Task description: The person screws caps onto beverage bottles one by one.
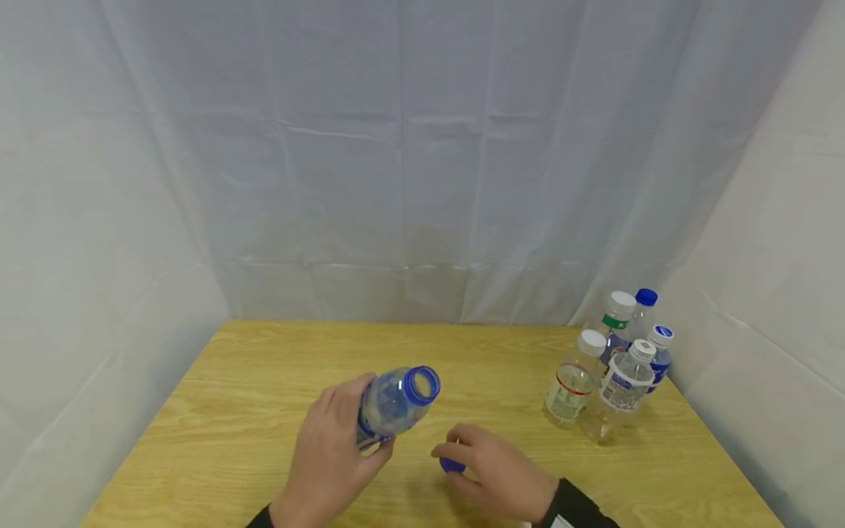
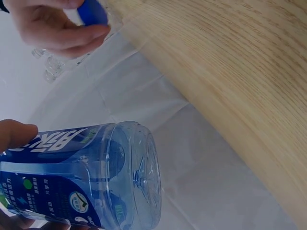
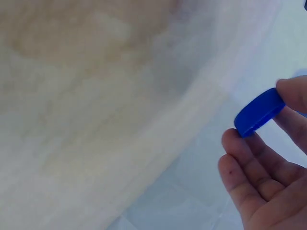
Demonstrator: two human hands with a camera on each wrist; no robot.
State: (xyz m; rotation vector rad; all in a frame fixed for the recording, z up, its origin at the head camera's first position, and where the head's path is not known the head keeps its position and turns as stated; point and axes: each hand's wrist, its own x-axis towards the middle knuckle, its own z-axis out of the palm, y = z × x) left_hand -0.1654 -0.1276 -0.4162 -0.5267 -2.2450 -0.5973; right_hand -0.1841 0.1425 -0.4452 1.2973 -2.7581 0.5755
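Note:
My left hand (image 1: 333, 447) grips a clear plastic bottle (image 1: 392, 403) with a blue label, held tilted above the table so its uncapped blue neck points up and to the right. In the left wrist view the bottle (image 2: 81, 175) shows its base and printed label. A blue bottle cap (image 3: 259, 112) is pinched between the thumb and fingertips of my right hand (image 1: 491, 466). In the head view the cap (image 1: 452, 464) is partly covered by the fingers. Bottle mouth and cap are apart, the cap lower and to the right.
On the right side of the wooden table (image 1: 277, 367) stands a group of several capped plastic bottles, among them a white-capped bottle with a pale label (image 1: 571, 389). White sheeting (image 1: 396, 183) hangs behind the table and along both sides.

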